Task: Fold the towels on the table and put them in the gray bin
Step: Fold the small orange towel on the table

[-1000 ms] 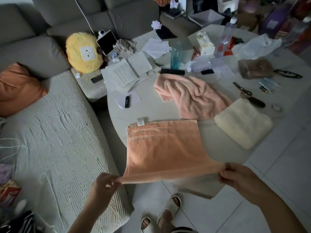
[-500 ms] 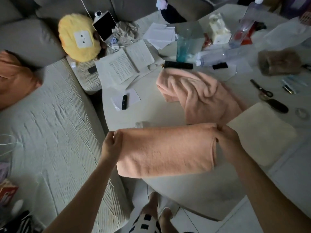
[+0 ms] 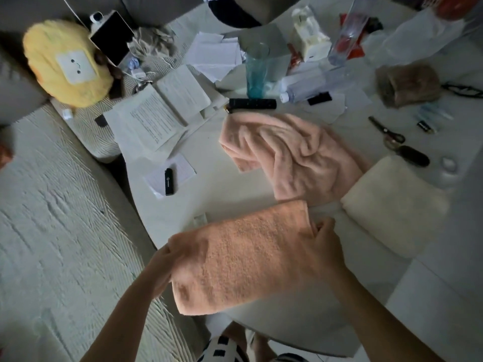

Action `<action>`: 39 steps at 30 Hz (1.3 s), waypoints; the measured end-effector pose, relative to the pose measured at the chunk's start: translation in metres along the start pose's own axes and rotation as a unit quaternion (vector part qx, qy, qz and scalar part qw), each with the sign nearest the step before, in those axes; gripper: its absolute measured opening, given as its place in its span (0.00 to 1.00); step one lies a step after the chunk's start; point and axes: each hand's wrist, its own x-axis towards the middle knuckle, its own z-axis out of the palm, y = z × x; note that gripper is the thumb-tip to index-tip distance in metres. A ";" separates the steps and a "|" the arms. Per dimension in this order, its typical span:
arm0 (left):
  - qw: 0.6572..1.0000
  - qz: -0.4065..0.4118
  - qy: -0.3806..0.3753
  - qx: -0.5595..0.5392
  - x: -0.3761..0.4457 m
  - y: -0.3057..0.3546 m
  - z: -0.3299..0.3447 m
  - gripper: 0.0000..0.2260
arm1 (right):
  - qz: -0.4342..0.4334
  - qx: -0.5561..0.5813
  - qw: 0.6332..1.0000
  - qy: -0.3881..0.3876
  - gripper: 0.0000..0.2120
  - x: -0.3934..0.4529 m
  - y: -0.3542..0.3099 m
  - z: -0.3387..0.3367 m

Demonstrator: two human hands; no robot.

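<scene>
— What is held in containers?

— A teal cup point(image 3: 255, 71) is seen standing among papers point(image 3: 167, 111); its contents cannot be told.

— How is the orange towel point(image 3: 243, 257) seen?

— It is folded into a thick band, laid across the worktop point(image 3: 198, 194) near edge, below a crumpled pink towel point(image 3: 292, 155) and beside a folded cream towel point(image 3: 392, 207).

— And the hands?

— Its left end is gripped by the left hand point(image 3: 163, 265); its right end is pinched by the right hand point(image 3: 324, 246).

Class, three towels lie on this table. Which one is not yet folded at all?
The pink towel, lying crumpled mid-table. The orange towel is folded over between both hands, and the cream towel lies neatly folded.
</scene>
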 end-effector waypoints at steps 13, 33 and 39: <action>0.982 0.058 0.161 0.082 -0.009 -0.017 0.007 0.18 | -0.115 -0.139 0.981 0.066 0.04 -0.008 0.010 -0.010; 0.999 -0.043 0.027 0.016 -0.056 -0.077 -0.007 0.13 | 0.017 -0.110 0.988 -0.104 0.12 -0.035 0.058 -0.042; 0.995 -0.010 0.094 0.029 -0.073 -0.092 0.014 0.08 | -0.033 -0.050 0.996 -0.060 0.08 -0.031 0.062 -0.060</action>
